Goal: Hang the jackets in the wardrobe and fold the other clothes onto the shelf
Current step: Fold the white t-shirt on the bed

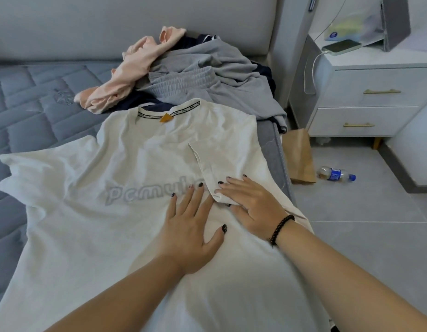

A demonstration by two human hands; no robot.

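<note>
A white T-shirt (92, 212) with pale grey lettering lies spread front-up across the blue-grey mattress (28, 97). Its right sleeve is folded inward over the chest. My left hand (191, 226) lies flat on the shirt's middle with straight fingers. My right hand (251, 200) presses flat on the folded sleeve, fingers spread, a dark bead bracelet on the wrist. Behind the shirt a heap of clothes sits by the headboard: a peach garment (133, 70), a grey garment (207, 75) and something navy (265, 73) underneath.
A white nightstand (366, 97) with gold handles stands to the right, with a phone (342, 46) on a cable on top. A brown paper bag (298, 156) leans against the bed's side. A plastic bottle (336, 174) lies on the tiled floor.
</note>
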